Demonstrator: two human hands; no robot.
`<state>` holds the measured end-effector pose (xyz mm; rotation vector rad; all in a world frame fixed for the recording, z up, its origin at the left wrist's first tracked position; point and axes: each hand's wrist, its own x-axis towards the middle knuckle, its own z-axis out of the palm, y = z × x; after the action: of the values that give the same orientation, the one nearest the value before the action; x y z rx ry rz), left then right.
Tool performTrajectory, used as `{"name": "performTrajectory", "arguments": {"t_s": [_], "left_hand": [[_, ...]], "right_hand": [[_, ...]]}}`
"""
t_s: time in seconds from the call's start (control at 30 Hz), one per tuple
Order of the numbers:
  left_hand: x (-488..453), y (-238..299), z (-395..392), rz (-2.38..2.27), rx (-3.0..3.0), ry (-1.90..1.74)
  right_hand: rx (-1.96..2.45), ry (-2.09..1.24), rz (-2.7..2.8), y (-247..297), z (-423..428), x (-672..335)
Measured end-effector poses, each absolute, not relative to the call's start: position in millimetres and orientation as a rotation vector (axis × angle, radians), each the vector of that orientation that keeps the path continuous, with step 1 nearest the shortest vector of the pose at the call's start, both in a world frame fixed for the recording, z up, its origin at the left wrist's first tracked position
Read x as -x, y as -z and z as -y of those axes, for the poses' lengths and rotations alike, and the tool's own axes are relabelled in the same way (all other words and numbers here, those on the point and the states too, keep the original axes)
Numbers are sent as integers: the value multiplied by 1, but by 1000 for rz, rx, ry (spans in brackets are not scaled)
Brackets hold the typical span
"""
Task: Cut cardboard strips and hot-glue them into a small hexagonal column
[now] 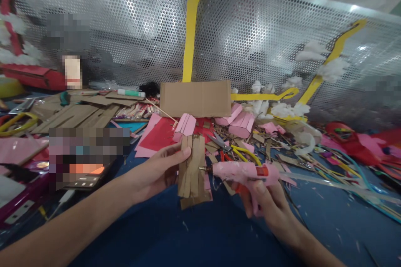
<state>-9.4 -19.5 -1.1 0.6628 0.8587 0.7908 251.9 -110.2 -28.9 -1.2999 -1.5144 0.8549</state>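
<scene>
My left hand [156, 173] grips a folded brown cardboard piece [191, 171] by its left edge and holds it upright above the blue surface. My right hand [266, 202] is wrapped round the handle of a pink glue gun [244, 173]. The gun's metal nozzle touches the right edge of the cardboard piece about halfway up. Pink paper shows behind the lower part of the cardboard.
A flat cardboard rectangle [196, 99] leans against the perforated metal screen [131, 29] behind. Folded pink paper shapes [239, 121], red paper [159, 135], scissors with yellow handles [242, 152], cotton tufts [282, 108] and cardboard strips [78, 114] litter the blue table [188, 233].
</scene>
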Motion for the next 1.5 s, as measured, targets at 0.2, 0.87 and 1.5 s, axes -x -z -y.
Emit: {"name": "performTrajectory", "arguments": {"t_s": [0.2, 0.87, 1.5], "left_hand": [[9, 3, 17, -839, -653, -816], [10, 4, 14, -775, -694, -852], [8, 2, 17, -809, -648, -815]], "right_hand": [[1259, -847, 1566, 34, 108, -255], [1380, -863, 1508, 32, 115, -252], [1320, -829, 1500, 35, 111, -251]]}}
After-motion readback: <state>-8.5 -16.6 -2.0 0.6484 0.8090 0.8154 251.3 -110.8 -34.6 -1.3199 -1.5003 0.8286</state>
